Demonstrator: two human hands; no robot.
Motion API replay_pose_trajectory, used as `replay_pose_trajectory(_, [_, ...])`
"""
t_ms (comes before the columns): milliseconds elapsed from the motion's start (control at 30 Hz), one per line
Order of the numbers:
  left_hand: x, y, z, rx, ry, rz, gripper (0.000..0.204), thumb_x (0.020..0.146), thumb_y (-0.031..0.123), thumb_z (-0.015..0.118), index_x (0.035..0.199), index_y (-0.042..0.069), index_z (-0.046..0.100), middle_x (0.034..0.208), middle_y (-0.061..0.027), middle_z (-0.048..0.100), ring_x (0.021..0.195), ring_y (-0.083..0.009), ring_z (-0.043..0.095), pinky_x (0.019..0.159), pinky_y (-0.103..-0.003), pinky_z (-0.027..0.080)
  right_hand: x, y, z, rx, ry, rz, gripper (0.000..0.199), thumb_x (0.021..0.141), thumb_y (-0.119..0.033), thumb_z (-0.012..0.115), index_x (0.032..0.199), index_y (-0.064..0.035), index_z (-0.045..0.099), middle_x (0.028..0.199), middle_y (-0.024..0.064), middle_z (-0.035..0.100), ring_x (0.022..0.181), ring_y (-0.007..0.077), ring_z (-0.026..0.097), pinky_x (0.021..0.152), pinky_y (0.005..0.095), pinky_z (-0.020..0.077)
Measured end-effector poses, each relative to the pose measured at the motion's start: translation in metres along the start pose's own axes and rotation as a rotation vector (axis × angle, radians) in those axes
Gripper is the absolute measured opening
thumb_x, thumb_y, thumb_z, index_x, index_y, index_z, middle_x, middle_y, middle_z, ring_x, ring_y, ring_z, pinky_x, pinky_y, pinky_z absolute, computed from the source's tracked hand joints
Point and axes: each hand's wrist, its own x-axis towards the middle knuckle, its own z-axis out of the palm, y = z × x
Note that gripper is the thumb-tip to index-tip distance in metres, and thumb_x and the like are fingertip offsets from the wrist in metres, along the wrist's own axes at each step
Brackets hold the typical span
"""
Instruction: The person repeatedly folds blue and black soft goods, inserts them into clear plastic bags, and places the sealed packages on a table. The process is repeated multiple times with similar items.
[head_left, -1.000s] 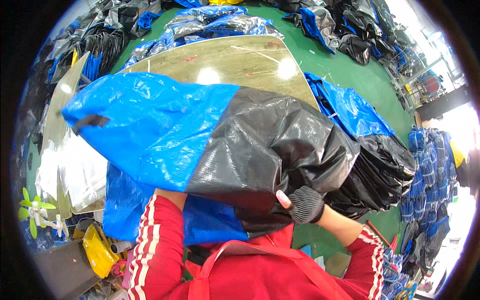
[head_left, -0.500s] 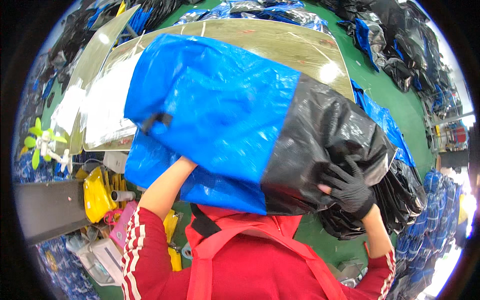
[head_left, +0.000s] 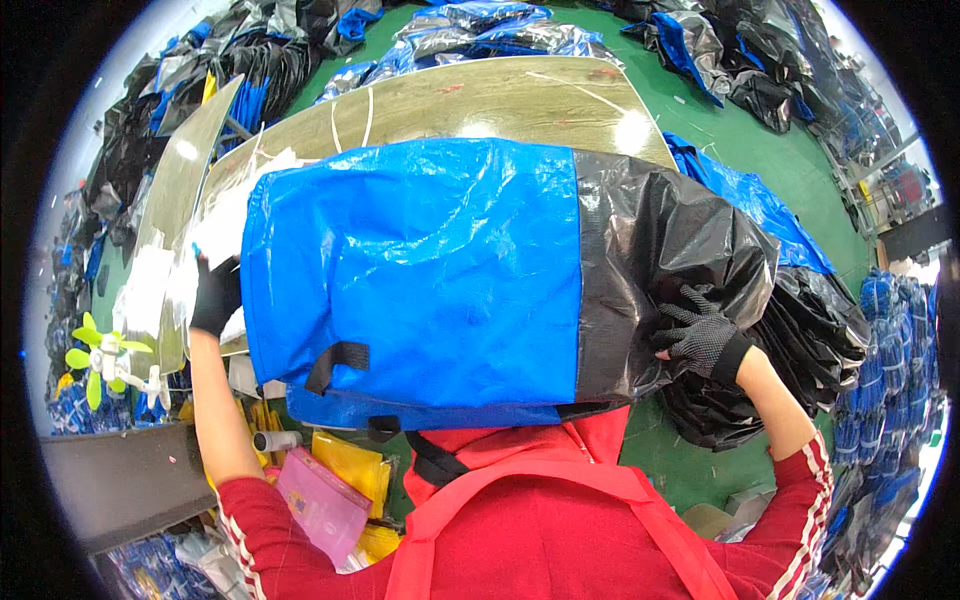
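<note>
One bag best kept flat at near edge of desk; right hand laid spread on it, left hand half-curled, hold unclear.

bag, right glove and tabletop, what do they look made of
Bag: probably plastic sheeting, glossy, from its creases and bright highlights. Right glove: likely knit fabric, matte, with a pale speckled surface. Tabletop: wood-grain look, shiny reflections; real wood or laminate, can't tell.

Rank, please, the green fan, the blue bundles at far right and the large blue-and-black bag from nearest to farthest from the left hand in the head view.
1. Blue-and-black bag, just right of the left hand.
2. Green fan, lower left of the hand.
3. Blue bundles, at far right.
</note>
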Motion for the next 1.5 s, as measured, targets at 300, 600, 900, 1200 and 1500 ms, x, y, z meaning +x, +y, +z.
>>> replay_pose_trajectory(300, [0.161, 0.043, 0.046, 0.423, -0.063, 0.18, 0.039, 0.089, 0.029, 0.057, 0.116, 0.002, 0.064, 0.107, -0.0091, 0.067, 0.097, -0.0165, 0.059, 0.092, -0.032, 0.044, -0.015, -0.011, -0.022, 0.001, -0.141, 0.132, 0.022, 0.073, -0.03, 0.066, 0.094, -0.0328, 0.073, 0.116, -0.0095, 0.066, 0.136, 0.028, 0.04, 0.116, 0.0587, 0.0138])
replay_pose_trajectory(600, [0.138, 0.012, 0.047, 1.62, 0.39, 0.059, 0.042, 0.085, 0.037, 0.061, 0.108, 0.002, 0.066, 0.11, -0.0239, 0.065, 0.103, -0.0375, 0.062, 0.089, -0.043, 0.049, 0.023, -0.011, -0.019, 0.191, 0.215, 0.141, 0.018, 0.07, -0.024, 0.07, 0.088, -0.0208, 0.072, 0.108, -0.0025, 0.068, 0.128, 0.0267, 0.048, 0.115, 0.0582, 0.0183])
replay_pose_trajectory(900, [0.072, 0.008, 0.408, 1.322, -0.533, 1.175, 0.066, 0.085, 0.058, 0.053, 0.139, 0.02, 0.048, 0.152, -0.0128, 0.033, 0.142, -0.0391, 0.022, 0.113, -0.062, 0.005, 0.042, 0.008, -0.085, 0.709, -0.027, 0.135, 0.041, 0.079, -0.039, 0.063, 0.113, -0.0169, 0.068, 0.121, 0.0084, 0.062, 0.132, 0.0347, 0.041, 0.111, 0.056, 0.0235])
replay_pose_trajectory(1200, [0.098, 0.001, 0.489, 1.153, -0.566, 1.138, 0.061, 0.086, 0.053, 0.052, 0.129, 0.009, 0.055, 0.137, -0.0189, 0.049, 0.131, -0.0427, 0.037, 0.112, -0.057, 0.019, 0.078, 0.08, 0.0, -0.035, 0.386, 0.539, 0.055, 0.085, -0.056, 0.052, 0.129, -0.0235, 0.059, 0.135, 0.007, 0.053, 0.131, 0.0319, 0.041, 0.11, 0.059, 0.0229])
replay_pose_trajectory(1500, [0.108, -0.015, 0.537, 1.001, -0.554, 1.231, 0.07, 0.088, 0.052, 0.051, 0.141, 0.006, 0.043, 0.145, -0.0181, 0.041, 0.139, -0.0379, 0.029, 0.115, -0.057, 0.007, 0.002, 0.041, 0.094, 1.105, 1.057, 1.319, 0.041, 0.09, -0.036, 0.059, 0.116, -0.004, 0.06, 0.106, 0.0236, 0.065, 0.101, 0.0371, 0.062, 0.09, 0.0418, 0.0464])
